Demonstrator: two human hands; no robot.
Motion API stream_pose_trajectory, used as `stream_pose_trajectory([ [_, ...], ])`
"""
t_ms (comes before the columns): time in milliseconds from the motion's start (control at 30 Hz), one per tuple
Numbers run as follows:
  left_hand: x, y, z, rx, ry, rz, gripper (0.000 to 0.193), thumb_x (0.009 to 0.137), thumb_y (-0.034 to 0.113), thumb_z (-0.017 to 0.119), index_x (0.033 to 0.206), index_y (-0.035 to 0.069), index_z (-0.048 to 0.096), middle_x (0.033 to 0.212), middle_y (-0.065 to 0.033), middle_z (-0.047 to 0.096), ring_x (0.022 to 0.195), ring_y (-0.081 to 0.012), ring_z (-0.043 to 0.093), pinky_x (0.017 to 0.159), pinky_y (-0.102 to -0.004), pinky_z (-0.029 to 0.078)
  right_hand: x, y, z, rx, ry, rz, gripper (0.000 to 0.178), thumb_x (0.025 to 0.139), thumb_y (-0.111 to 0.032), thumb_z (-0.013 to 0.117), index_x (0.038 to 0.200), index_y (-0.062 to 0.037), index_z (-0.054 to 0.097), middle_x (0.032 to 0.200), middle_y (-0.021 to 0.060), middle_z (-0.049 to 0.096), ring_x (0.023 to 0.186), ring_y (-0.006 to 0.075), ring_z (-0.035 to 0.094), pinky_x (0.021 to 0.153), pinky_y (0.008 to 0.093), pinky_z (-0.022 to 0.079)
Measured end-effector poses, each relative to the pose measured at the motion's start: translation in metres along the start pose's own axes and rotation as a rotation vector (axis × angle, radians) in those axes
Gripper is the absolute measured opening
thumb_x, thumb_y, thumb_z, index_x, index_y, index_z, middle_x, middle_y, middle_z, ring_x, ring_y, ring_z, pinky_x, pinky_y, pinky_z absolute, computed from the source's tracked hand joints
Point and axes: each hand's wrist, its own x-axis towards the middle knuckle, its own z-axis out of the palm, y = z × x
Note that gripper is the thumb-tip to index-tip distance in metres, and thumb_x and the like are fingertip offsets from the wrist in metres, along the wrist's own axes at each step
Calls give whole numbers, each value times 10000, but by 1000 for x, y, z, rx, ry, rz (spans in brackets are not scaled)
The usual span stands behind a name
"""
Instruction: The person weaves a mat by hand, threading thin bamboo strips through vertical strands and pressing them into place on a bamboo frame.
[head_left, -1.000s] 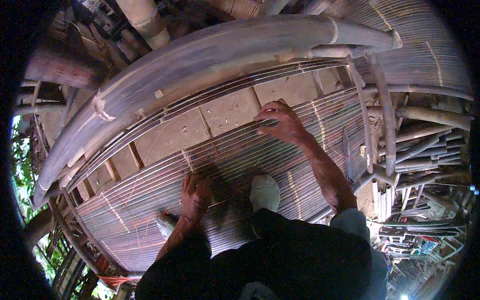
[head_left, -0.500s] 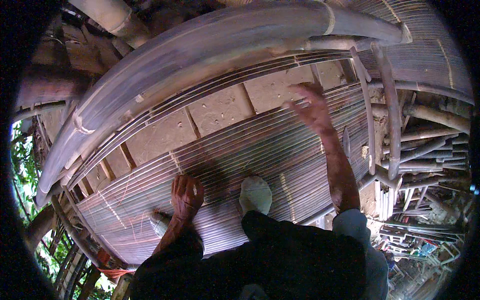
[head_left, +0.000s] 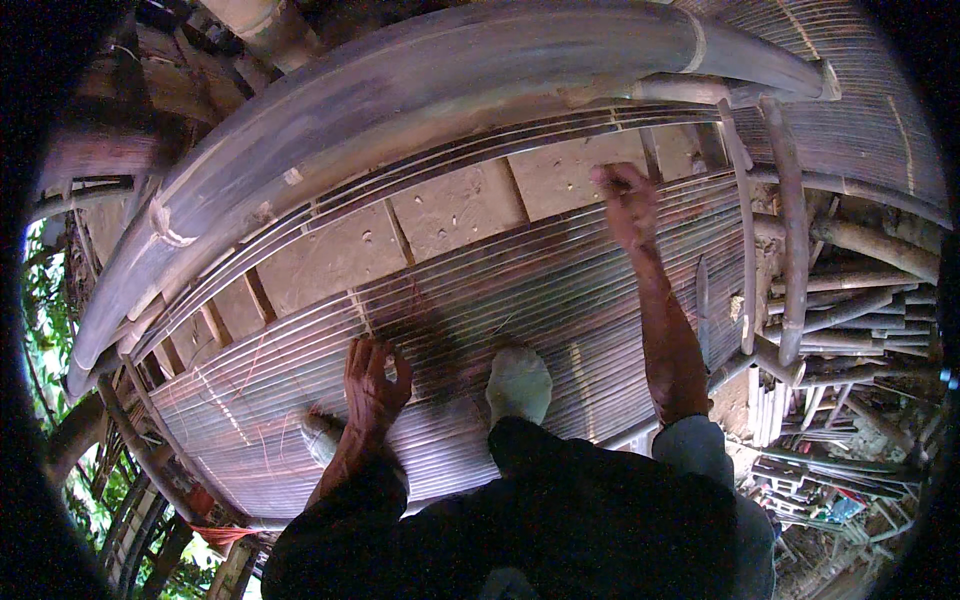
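Grey-brown slats [head_left: 470, 310] run from beneath my curled left hand [head_left: 375, 383] out to my right hand [head_left: 628, 205], whose splayed fingers have just drawn in, probably readier to pinch, though I cannot tell whether either holds anything.

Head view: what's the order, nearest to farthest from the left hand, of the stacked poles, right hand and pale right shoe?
1. Pale right shoe: just right of the left hand.
2. Right hand: up and right.
3. Stacked poles: far right.

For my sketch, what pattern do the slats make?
The slats form close parallel stripes, crossed by pale lines, best in the head view.
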Motion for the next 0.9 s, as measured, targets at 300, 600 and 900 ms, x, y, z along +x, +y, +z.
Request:
stream_pose_trajectory([
  [300, 2, 2, -10, -60, 24, -75, 165, 712, -59, 644, 836, 16, 564, 806, -155, 564, 751, -348, 560, 651, -427, 475, -32, -47, 1, 245, -12, -131, 171, 825, -183, 785, 875, -54, 685, 734, 10, 629, 731, 100, 583, 651, 275, 504],
  [600, 4, 0, -13, -88, 20, -91, 145, 731, -54, 637, 825, 20, 556, 786, -148, 567, 732, -346, 563, 648, -425, 477, -44, -47, 14, -378, -150, -388, 130, 790, -72, 714, 907, -79, 657, 901, 111, 624, 766, 314, 627, 670, 393, 531],
  [900, -3, 2, -18, -280, -38, -303, 140, 749, -41, 647, 846, 24, 570, 783, -137, 615, 718, -295, 623, 649, -383, 512, -36, -36, -10, -414, 130, -168, 130, 936, -130, 636, 1002, -21, 665, 871, 99, 657, 723, 197, 616, 654, 311, 507],
])
